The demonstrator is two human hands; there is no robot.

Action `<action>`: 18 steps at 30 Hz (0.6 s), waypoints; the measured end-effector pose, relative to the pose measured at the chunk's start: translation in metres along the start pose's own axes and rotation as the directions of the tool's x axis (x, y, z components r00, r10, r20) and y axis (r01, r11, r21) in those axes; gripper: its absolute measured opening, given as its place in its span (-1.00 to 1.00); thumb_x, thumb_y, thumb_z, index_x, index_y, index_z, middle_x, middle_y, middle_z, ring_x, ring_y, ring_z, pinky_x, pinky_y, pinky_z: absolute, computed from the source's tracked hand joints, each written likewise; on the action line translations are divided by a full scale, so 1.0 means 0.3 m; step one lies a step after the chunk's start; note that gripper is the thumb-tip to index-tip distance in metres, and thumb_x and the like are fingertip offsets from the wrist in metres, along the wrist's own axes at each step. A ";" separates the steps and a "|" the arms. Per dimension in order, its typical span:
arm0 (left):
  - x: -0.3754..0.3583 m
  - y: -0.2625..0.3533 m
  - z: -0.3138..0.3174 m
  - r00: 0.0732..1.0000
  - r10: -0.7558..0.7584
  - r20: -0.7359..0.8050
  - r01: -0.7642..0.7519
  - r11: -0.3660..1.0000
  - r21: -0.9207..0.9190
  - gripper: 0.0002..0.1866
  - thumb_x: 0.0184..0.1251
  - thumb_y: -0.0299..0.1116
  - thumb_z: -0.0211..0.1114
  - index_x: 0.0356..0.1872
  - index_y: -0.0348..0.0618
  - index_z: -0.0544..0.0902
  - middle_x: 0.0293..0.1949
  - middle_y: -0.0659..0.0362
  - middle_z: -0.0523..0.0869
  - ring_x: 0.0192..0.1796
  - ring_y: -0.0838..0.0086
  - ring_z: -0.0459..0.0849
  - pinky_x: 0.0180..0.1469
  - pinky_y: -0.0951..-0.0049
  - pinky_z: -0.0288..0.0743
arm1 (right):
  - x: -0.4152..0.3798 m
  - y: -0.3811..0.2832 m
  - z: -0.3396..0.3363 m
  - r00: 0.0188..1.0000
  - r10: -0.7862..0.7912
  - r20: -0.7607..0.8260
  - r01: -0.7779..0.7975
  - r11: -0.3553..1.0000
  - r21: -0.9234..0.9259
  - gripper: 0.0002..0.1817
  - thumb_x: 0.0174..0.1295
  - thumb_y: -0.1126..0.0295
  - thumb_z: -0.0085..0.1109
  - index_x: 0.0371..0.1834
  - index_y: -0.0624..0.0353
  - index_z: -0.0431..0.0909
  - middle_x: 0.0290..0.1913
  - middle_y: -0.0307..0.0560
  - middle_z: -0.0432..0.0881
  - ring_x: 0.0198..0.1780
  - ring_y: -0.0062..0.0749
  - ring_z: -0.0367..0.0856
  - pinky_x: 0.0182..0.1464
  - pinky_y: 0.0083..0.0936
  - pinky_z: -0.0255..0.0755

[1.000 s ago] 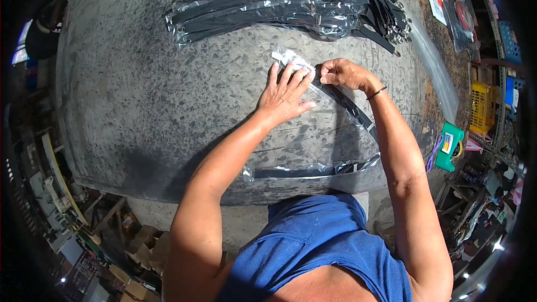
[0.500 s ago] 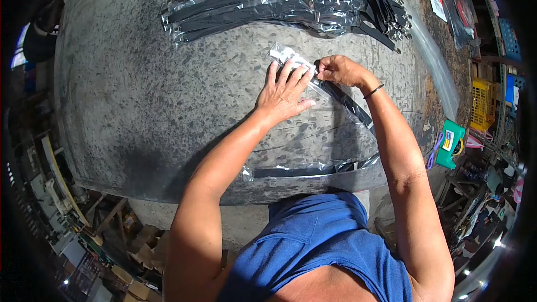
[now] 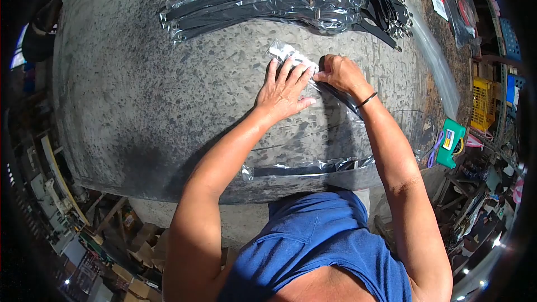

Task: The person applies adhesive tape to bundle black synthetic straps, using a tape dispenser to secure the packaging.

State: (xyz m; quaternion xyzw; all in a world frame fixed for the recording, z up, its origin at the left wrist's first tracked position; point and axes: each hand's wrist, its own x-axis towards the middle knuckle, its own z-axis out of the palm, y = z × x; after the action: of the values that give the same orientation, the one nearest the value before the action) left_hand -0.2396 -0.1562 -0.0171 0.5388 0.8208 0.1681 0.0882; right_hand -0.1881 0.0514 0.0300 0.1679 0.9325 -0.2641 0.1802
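My left hand lies flat with spread fingers on a clear plastic sleeve that has a white label in it. Just right of it, my right hand is closed at the sleeve's edge, its fingers pinching the black strap; the exact grip is partly hidden. That strap runs in its plastic from under the right hand toward the right forearm. Nearer my body, a wrapped black strap length lies along the table's front edge.
Several wrapped black straps with metal clips are piled at the back of the grey table. Long clear sleeves lie on the right. A green tape dispenser and purple scissors sit at the right edge.
My right hand has turned and its fingers have shifted slightly down against the sleeve, with the forearm moving left. My left hand has stayed in place.
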 end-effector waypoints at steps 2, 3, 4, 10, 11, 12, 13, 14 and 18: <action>0.000 0.000 0.004 1.000 0.005 -0.007 -0.005 1.000 0.019 -0.13 0.23 0.28 0.19 0.47 0.02 0.26 0.40 0.09 0.26 0.50 0.08 0.05 0.51 -0.24 -0.27 | -0.027 0.009 -0.018 0.997 0.070 -0.040 -0.070 0.998 0.003 -0.58 0.04 0.10 0.47 -0.32 0.23 0.55 -0.34 0.11 0.67 -0.23 0.06 0.66 -0.22 -0.15 0.48; 0.002 0.000 0.005 1.000 0.006 -0.010 -0.006 1.000 0.018 -0.13 0.23 0.28 0.19 0.47 0.02 0.26 0.40 0.09 0.26 0.50 0.08 0.05 0.51 -0.24 -0.27 | -0.043 0.017 -0.024 0.988 0.137 -0.076 -0.136 0.991 0.010 -0.57 0.07 0.11 0.45 -0.25 0.23 0.55 -0.24 0.15 0.67 -0.16 0.07 0.65 -0.18 -0.14 0.49; 0.003 -0.001 0.006 1.000 0.006 -0.013 -0.006 1.000 0.014 -0.14 0.23 0.28 0.19 0.46 0.01 0.27 0.40 0.10 0.26 0.50 0.08 0.06 0.51 -0.24 -0.26 | -0.065 0.030 -0.017 0.988 0.135 -0.076 -0.134 0.991 0.008 -0.57 0.07 0.11 0.45 -0.25 0.23 0.55 -0.24 0.15 0.67 -0.16 0.07 0.65 -0.18 -0.14 0.49; -0.001 0.005 -0.001 0.999 0.005 -0.036 -0.005 1.000 0.010 -0.14 0.19 0.25 0.23 0.45 0.01 0.30 0.39 0.14 0.26 0.49 0.11 0.06 0.49 -0.26 -0.19 | -0.225 -0.055 0.080 0.856 -0.294 -0.425 0.123 0.915 -0.385 -0.18 0.25 0.00 0.18 0.46 0.26 0.18 0.45 0.19 0.23 0.47 0.12 0.15 0.43 0.13 0.01; -0.001 0.005 -0.002 0.999 0.003 -0.052 -0.002 1.000 0.030 -0.13 0.18 0.26 0.23 0.45 0.02 0.29 0.38 0.17 0.27 0.50 0.14 0.05 0.49 -0.26 -0.17 | -0.235 -0.046 0.137 0.905 -0.279 -0.322 0.143 0.911 -0.387 -0.11 0.29 -0.14 0.05 0.54 0.21 0.06 0.55 0.13 0.08 0.58 0.08 -0.05 0.47 0.25 -0.19; -0.002 0.003 -0.001 0.999 0.007 -0.052 -0.005 1.000 0.031 -0.13 0.18 0.26 0.23 0.45 0.02 0.29 0.38 0.17 0.27 0.50 0.14 0.05 0.49 -0.26 -0.17 | -0.237 -0.046 0.175 0.939 -0.270 -0.215 0.157 0.889 -0.430 -0.10 0.30 -0.19 0.00 0.54 0.21 0.07 0.56 0.13 0.06 0.58 0.09 -0.08 0.48 0.26 -0.22; -0.008 0.002 0.002 0.999 0.008 -0.040 -0.007 0.999 0.038 -0.12 0.18 0.26 0.23 0.46 0.02 0.28 0.39 0.17 0.26 0.50 0.14 0.05 0.49 -0.26 -0.18 | -0.238 -0.039 0.197 0.950 -0.262 -0.170 0.173 0.895 -0.412 -0.10 0.30 -0.20 -0.01 0.54 0.21 0.07 0.56 0.13 0.06 0.58 0.10 -0.08 0.48 0.26 -0.23; -0.007 0.000 0.004 0.999 0.014 -0.031 -0.012 0.999 0.048 -0.11 0.18 0.26 0.22 0.47 0.02 0.26 0.39 0.17 0.26 0.51 0.13 0.04 0.49 -0.26 -0.19 | -0.238 -0.029 0.210 0.959 -0.254 -0.129 0.185 0.901 -0.393 -0.09 0.31 -0.21 -0.02 0.54 0.21 0.07 0.56 0.13 0.06 0.58 0.11 -0.08 0.48 0.26 -0.24; -0.003 0.006 -0.005 1.000 -0.002 -0.011 0.002 0.999 0.043 -0.09 0.15 0.24 0.26 0.48 0.00 0.25 0.42 0.15 0.24 0.51 0.12 0.03 0.49 -0.26 -0.21 | -0.252 -0.059 0.159 0.885 -0.223 -0.409 0.114 0.955 -0.274 -0.08 0.31 -0.27 -0.10 0.55 0.17 0.06 0.57 0.02 0.07 0.60 0.02 -0.09 0.47 0.29 -0.27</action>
State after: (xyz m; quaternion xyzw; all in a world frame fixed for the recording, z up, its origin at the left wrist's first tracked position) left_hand -0.2382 -0.1567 -0.0151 0.5389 0.8252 0.1531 0.0722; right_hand -0.1170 -0.0059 0.0318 0.1172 0.9852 -0.1191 -0.0377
